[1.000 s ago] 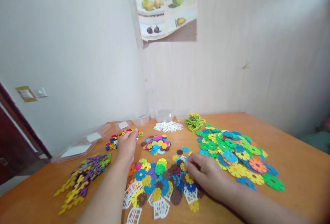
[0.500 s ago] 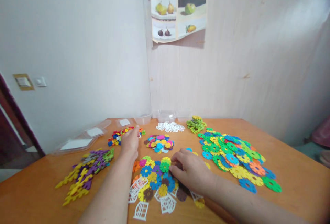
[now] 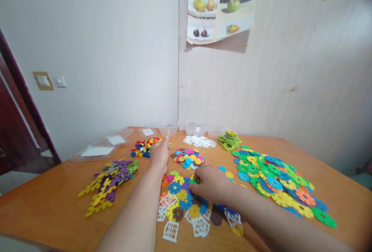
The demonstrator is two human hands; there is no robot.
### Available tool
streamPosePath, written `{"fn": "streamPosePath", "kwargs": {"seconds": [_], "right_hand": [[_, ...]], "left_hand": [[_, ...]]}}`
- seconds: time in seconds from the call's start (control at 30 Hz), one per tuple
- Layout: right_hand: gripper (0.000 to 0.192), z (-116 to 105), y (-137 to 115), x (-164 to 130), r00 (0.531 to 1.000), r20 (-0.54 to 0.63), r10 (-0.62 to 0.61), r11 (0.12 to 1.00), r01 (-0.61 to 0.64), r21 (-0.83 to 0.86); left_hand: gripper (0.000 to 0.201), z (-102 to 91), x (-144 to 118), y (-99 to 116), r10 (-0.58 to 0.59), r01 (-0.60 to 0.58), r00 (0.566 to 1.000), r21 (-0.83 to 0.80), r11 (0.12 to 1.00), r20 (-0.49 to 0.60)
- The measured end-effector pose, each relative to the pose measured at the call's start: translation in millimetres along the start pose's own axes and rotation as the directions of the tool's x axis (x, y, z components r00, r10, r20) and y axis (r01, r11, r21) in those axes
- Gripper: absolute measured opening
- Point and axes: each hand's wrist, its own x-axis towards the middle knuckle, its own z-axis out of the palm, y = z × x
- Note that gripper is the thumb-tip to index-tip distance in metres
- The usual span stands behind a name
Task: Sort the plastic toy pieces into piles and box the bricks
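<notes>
Right now the left hand (image 3: 159,154) reaches far out over the wooden table (image 3: 43,205), and its fingertips (image 3: 166,140) rest at the edge of a little pile of small colored blocks (image 3: 144,147). Its fingers are close together and a bit bent, but you cannot tell if they pinch a block. The right hand (image 3: 211,183) lies nearer, palm down, on a heap of round flower discs (image 3: 180,199). Its fingers (image 3: 198,173) are curled together on a green disc (image 3: 193,182) at the far left side of that hand, and they seem to nip it. White fence pieces (image 3: 171,231) lie mixed in at the near edge of the same heap, just below the right hand. Between the two hands, a bit farther away, sits a smaller pile of tiny bright discs (image 3: 188,157). To the right of the right hand spreads a big pile of large discs (image 3: 276,178), mostly green, yellow and blue. To the left of the left arm lie purple and yellow zigzag pieces (image 3: 109,178). Beyond the left hand are flat clear lids (image 3: 97,152) and clear tubs (image 3: 195,128) by the wall. Past the tiny discs lie white squares (image 3: 200,141) and a green clump (image 3: 229,140). High on the wall hangs a fruit picture (image 3: 220,16).
</notes>
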Motion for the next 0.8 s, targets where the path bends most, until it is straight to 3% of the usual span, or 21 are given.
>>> {"fn": "streamPosePath", "kwargs": {"seconds": [0.1, 0.23, 0.4, 0.63, 0.8], "right_hand": [[0.024, -5, -2, 0, 0.999, -0.047, -0.006, 1.0, 0.005, -0.012], [0.029, -14, 11, 1, 0.98, -0.199, -0.012, 1.0, 0.013, 0.002], [0.03, -30, 71, -6, 0.934, -0.306, 0.184, 0.976, -0.137, 0.167], [0.028, -38, 182, -32, 0.713, -0.465, 0.524, 0.851, -0.429, 0.302], [0.036, -37, 217, -50, 0.635, -0.423, 0.646, 0.759, -0.595, 0.264]], "left_hand": [[0.042, 0.7, 0, 0, 0.042, -0.042, 0.999, 0.023, 0.999, -0.01], [0.042, 0.6, 0, 0, 0.068, -0.067, 0.998, 0.027, 0.997, -0.016], [0.04, 1.1, 0, 0, 0.06, -0.059, 0.998, 0.024, 0.998, -0.017], [0.038, 2.2, -1, 0, 0.065, -0.065, 0.997, 0.029, 0.997, -0.03], [0.037, 1.8, 0, -2, 0.064, -0.063, 0.998, 0.061, 0.996, -0.025]]}}
